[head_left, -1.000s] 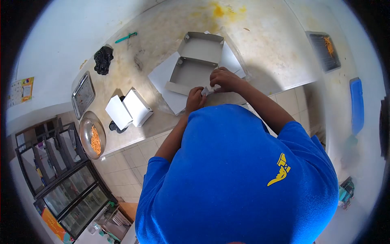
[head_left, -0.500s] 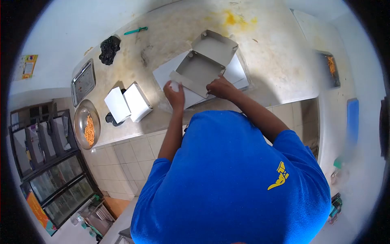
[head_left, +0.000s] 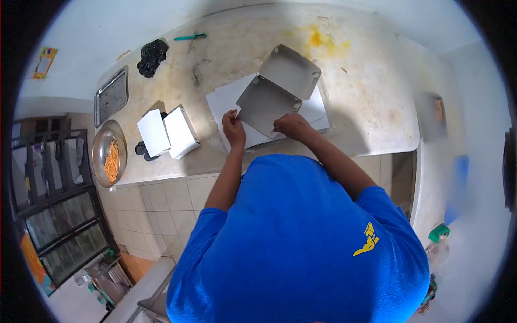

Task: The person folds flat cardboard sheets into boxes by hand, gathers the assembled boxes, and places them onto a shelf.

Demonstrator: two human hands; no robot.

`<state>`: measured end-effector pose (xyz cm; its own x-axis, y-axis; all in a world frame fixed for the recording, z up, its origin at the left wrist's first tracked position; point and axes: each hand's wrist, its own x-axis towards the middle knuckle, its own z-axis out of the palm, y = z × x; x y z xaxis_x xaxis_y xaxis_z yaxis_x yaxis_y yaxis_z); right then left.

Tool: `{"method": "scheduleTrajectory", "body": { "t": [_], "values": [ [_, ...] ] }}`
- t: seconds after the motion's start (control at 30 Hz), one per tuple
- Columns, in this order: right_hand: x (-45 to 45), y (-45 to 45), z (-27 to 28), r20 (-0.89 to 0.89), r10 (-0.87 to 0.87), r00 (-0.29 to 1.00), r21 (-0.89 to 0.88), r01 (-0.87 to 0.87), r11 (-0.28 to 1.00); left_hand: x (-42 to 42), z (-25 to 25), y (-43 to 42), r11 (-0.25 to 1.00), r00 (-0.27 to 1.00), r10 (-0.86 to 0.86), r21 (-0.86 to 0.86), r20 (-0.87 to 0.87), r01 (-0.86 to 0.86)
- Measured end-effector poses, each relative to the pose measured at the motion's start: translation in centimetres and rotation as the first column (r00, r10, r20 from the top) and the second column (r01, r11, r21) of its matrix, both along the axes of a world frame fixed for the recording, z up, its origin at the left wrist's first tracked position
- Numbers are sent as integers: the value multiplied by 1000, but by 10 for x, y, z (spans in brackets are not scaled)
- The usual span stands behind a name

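A cardboard box with a grey inside stands part-folded on the counter, its lid tipped back away from me. Under it lie flat white card sheets. At the box's near left corner my left hand is closed, its fingertips pinching the card edge. My right hand is closed on the near right corner, fingers curled over the card. Parts of the near edge are hidden behind both hands.
White boxes stand open on the left of the counter. Beyond them are a steel bowl of orange shreds, a metal tray, a black plastic bag and a green knife. Another tray sits at right.
The near flap, standing out pale before, no longer shows as a separate strip. My left fingers have closed at the corner. The whole view has shifted slightly.
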<state>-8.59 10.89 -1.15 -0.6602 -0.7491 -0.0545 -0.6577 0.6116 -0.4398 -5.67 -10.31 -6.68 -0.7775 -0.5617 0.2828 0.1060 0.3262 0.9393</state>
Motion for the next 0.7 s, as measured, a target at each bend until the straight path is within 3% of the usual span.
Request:
{"method": "scheduleTrajectory", "body": {
  "t": [0.13,0.23,0.47,0.57,0.63,0.7],
  "values": [
    [-8,0,1,33,18,999,62,-20,998,5,12,0,949,996,-84,-306,-8,77],
    [-13,-1,-2,64,56,996,71,-60,996,0,24,-8,878,985,-154,-446,83,175],
    [7,-2,8,-140,189,972,29,-187,982,-31,63,-15,709,766,-156,-470,623,526],
    [5,-1,0,-25,262,965,84,-259,962,-52,63,-18,625,644,-100,-456,758,634],
    [1,6,-2,27,180,983,-61,-178,982,-66,60,-22,604,556,-91,-398,826,690],
    [-5,10,3,74,136,988,-141,-125,982,-70,77,-22,573,537,-213,-341,816,745]
  ]
}}
